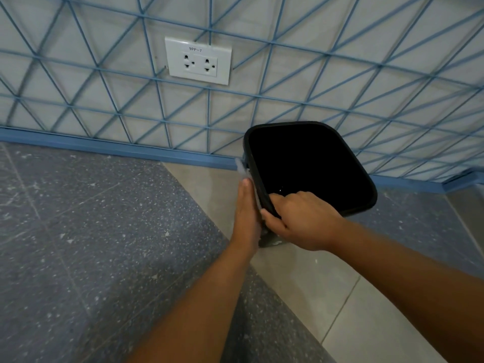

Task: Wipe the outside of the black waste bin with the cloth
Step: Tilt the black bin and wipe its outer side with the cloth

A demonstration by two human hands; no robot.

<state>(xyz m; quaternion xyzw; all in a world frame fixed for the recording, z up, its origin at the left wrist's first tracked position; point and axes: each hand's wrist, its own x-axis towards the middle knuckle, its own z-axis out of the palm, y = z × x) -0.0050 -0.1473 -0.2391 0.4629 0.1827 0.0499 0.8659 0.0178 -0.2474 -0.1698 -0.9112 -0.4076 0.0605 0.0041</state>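
Note:
The black waste bin (pixel 309 166) stands on the floor close to the wall, seen from above with its dark inside open to me. My right hand (pixel 301 218) grips the bin's near rim, fingers inside and thumb outside. My left hand (pixel 247 213) lies flat against the bin's left outer side, pressing a pale grey cloth (pixel 242 170) onto it. The cloth shows above my fingertips and again below my palm; most of it is hidden between hand and bin.
A wall with a blue line pattern and a blue skirting (pixel 104 149) runs behind the bin. A white double socket (pixel 199 60) sits on the wall at upper left. The floor is dark speckled tile (pixel 91 244) on the left and beige tile (pixel 327 297) under the bin.

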